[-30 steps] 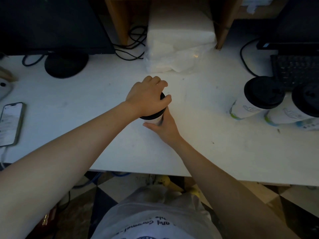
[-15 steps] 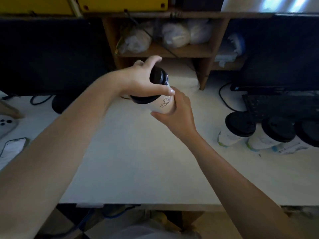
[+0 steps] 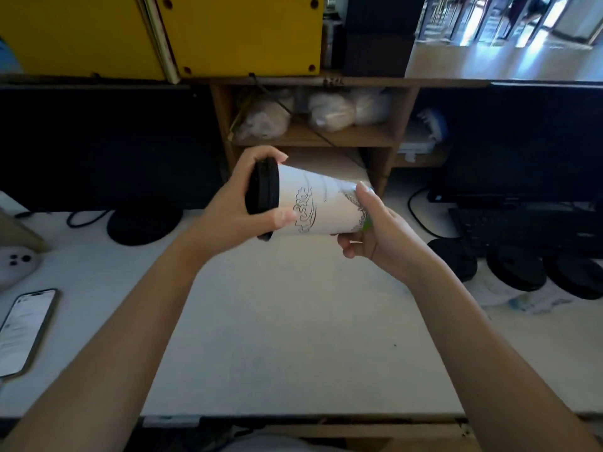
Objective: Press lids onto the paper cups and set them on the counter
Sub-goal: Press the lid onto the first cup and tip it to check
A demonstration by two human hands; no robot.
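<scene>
Both hands hold the paper cup [image 3: 321, 207] sideways above the tabletop [image 3: 277, 321] — left hand [image 3: 235, 210] clasps the black lid [image 3: 262, 199], right hand [image 3: 378, 236] grips the base.

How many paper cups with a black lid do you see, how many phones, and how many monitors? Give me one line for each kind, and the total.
Paper cups with black lids: 4. One is held sideways in both hands; three stand on the counter at the right.
Phones: 2.
Monitors: 2.
Total: 8
</scene>
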